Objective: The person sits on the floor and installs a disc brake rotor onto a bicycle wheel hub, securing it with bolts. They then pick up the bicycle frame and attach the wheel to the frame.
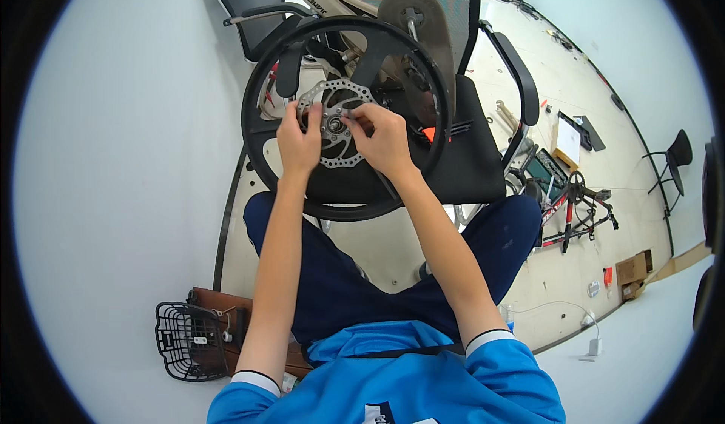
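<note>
Black wheel [372, 60], upper middle of frame, face up over the seat of a black chair [476, 148]. Metal brake disc [332, 163] at the wheel's centre. Left hand [302, 143] at the disc's left side, thumb and forefinger apart; cannot tell whether they grip it. Right hand [384, 138]: fingers curled, tips drawn together beside the hub [335, 126]; cannot tell if anything small sits between them. Red-and-black bike frame [568, 216] on floor, right of frame; black wire basket [189, 341], lower left.
</note>
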{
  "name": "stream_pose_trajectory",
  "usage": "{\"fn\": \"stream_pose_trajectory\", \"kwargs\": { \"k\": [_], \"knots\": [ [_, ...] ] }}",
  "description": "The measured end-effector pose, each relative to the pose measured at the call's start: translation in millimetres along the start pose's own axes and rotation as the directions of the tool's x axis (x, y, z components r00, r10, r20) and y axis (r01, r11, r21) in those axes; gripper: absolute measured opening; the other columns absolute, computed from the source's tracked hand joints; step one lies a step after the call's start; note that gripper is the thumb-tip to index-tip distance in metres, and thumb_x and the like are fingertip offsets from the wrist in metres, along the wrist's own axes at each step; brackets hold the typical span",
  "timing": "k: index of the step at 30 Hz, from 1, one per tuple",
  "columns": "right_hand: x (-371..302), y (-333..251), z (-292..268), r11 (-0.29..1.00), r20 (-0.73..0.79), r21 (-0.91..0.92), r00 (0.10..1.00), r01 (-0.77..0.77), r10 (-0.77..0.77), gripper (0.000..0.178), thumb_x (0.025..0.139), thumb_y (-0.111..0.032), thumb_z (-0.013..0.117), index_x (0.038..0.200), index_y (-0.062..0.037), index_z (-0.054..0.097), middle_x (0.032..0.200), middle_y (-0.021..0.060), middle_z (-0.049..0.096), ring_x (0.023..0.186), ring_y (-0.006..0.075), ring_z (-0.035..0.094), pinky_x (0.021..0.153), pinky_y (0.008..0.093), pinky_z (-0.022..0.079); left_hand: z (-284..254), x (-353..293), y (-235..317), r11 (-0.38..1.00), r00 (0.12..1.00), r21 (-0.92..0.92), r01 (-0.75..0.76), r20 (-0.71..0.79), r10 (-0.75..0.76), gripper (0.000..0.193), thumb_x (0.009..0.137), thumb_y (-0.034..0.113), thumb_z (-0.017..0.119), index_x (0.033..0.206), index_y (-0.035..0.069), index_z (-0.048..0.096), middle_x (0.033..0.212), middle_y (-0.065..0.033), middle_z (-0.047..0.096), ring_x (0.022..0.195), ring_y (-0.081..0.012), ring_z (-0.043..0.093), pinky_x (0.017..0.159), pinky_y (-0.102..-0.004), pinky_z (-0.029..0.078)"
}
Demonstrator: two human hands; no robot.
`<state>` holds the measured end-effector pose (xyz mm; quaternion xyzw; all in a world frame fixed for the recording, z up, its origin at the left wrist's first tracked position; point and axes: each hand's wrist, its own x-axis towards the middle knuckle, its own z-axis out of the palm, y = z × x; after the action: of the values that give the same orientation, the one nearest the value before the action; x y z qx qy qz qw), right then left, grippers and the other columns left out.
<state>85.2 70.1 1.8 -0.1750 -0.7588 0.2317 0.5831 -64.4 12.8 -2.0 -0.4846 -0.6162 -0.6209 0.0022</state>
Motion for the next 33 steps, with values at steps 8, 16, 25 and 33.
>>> {"fn": "stream_pose_trajectory", "kwargs": {
  "k": [8,16,25,33],
  "knots": [
    [-0.1,-7.7,-1.6,0.997,-0.026,-0.071,0.999,0.021,-0.023,0.025,0.076,-0.004,0.080,0.074,0.0017,0.056,0.069,0.0082,0.057,0.056,0.0165,0.062,0.052,0.0273,0.048,7.9,12.4,-12.7,0.911,0.993,-0.398,0.107,0.002,-0.116,0.027,0.094,0.024,0.068,0.085,-0.001,0.063,0.075,-0.0016,0.064,0.066,-0.0054,0.054,0.061,-0.0210,0.041],
    [-5.7,-27.5,-15.1,1.000,-0.115,-0.029,0.993,-0.003,-0.001,0.019,0.078,-0.004,0.079,0.078,0.0020,0.061,0.075,0.0059,0.064,0.057,0.0132,0.064,0.052,0.0234,0.049,-1.7,-1.5,34.9,0.874,0.996,-0.481,0.071,-0.011,-0.087,0.021,0.091,0.015,0.071,0.082,-0.002,0.063,0.072,-0.0051,0.067,0.067,-0.0081,0.062,0.064,-0.0218,0.048],
    [-4.4,-39.4,-42.7,1.000,-0.192,0.017,0.981,0.012,-0.008,0.018,0.079,-0.001,0.077,0.079,0.0011,0.059,0.072,0.0071,0.060,0.057,0.0129,0.061,0.050,0.0235,0.048,7.2,1.1,69.9,0.875,0.997,-0.483,0.026,0.076,0.012,0.021,0.091,0.013,0.071,0.080,-0.003,0.063,0.071,-0.0044,0.068,0.064,-0.0061,0.061,0.060,-0.0201,0.047],
    [25.4,-48.2,-67.7,0.999,-0.257,0.010,0.965,0.053,-0.048,0.024,0.079,-0.001,0.077,0.074,0.0006,0.054,0.066,0.0072,0.056,0.053,0.0121,0.055,0.049,0.0241,0.045,19.3,25.8,104.7,0.877,0.992,-0.479,-0.048,0.081,0.099,0.017,0.090,0.012,0.072,0.085,-0.003,0.066,0.076,-0.0043,0.068,0.068,-0.0066,0.062,0.064,-0.0209,0.048]
  ]
}}
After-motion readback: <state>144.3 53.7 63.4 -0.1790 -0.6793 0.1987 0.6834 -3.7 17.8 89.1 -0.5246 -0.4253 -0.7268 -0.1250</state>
